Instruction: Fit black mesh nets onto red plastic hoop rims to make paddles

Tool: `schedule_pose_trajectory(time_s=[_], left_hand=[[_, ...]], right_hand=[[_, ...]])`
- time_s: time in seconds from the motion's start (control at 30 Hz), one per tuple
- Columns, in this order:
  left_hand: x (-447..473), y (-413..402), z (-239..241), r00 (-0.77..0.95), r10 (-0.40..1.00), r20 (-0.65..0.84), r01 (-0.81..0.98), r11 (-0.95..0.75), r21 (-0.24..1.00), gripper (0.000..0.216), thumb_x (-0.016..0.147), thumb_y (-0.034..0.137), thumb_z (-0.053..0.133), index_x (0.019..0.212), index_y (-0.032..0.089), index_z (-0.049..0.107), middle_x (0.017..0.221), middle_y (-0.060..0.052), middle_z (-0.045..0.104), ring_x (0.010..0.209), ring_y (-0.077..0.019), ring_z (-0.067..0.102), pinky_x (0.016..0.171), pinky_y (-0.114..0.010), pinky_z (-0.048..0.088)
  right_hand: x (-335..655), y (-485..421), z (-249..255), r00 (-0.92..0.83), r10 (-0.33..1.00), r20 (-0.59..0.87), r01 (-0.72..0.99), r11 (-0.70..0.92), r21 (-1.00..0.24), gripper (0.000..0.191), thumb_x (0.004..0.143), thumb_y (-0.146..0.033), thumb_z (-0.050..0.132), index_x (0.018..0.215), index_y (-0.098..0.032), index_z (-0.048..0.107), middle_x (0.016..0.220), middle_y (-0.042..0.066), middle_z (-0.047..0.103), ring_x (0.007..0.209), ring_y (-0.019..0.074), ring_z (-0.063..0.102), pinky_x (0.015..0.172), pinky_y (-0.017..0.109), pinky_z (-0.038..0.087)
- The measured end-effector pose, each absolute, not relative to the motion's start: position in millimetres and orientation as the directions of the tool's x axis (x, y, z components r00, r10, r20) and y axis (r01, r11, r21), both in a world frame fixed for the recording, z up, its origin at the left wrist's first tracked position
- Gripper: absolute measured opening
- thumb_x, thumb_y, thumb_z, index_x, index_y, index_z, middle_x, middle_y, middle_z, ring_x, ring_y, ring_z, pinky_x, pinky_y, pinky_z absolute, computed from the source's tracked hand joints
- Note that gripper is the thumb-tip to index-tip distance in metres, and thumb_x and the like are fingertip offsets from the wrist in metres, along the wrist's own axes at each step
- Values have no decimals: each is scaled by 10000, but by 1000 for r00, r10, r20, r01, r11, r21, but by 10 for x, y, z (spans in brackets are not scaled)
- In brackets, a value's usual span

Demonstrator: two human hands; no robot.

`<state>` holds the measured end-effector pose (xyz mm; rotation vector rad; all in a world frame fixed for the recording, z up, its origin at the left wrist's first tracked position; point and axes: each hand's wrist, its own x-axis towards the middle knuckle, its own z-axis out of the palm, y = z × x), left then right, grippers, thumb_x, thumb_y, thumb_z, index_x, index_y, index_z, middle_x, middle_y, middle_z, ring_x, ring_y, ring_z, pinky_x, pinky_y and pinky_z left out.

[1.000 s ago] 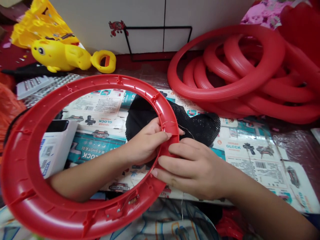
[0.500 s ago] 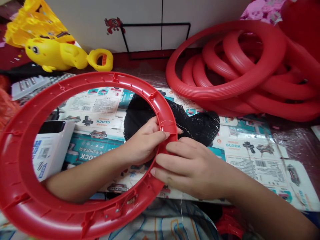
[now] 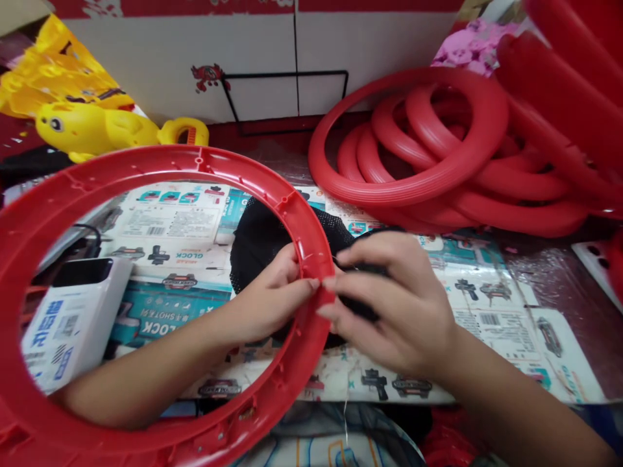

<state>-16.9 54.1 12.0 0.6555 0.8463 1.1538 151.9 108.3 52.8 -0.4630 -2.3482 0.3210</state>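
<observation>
A large red plastic ring [image 3: 160,162] lies tilted in front of me, its hollow ribbed side up. My left arm reaches through its opening, and my left hand [image 3: 270,298] pinches the ring's right rim with closed fingers. My right hand [image 3: 389,305] is outside the ring at the same spot, fingers curled around a piece of black mesh net [image 3: 257,237] that lies under the rim. A thin thread hangs from there toward my lap.
A stack of several red rings [image 3: 438,155] leans at the back right. Yellow plastic toys [image 3: 97,126] sit at the back left. A white box [image 3: 68,318] lies inside the ring. Printed toy cardboard [image 3: 491,311] covers the table.
My right hand has lifted off the table and gathered the black mesh up against the rim. The view has shifted, so the ring sits lower and further left.
</observation>
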Motion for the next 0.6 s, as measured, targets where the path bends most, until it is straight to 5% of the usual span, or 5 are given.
schedule_pose_trajectory(time_s=[0.1, 0.23, 0.6], left_hand=[[-155, 509, 98, 240, 935, -261, -466, 347, 814, 367, 814, 238, 696, 1094, 231, 459, 1045, -22, 655, 685, -142, 673, 591, -286, 583], [-125, 488, 103, 174, 958, -228, -397, 280, 874, 378, 801, 214, 701, 1103, 205, 474, 1031, -45, 665, 888, -191, 689, 760, -310, 588], [-164, 412, 120, 445, 841, -308, -243, 444, 862, 455, 913, 199, 536, 1260, 242, 245, 839, 3, 641, 766, -148, 686, 726, -298, 593]], right_hand=[[1543, 1187, 538, -666, 586, 462, 415, 805, -424, 225, 864, -309, 659, 1020, -148, 646, 1035, 107, 678, 979, 234, 610, 863, 394, 488], [1560, 1248, 503, -777, 571, 267, 395, 771, -500, 141, 902, -153, 574, 982, -168, 689, 868, 36, 709, 795, 153, 642, 722, 272, 484], [1610, 1230, 589, -835, 425, 350, 260, 865, -430, 200, 924, -123, 484, 890, -118, 680, 883, 75, 662, 794, 147, 595, 705, 260, 482]])
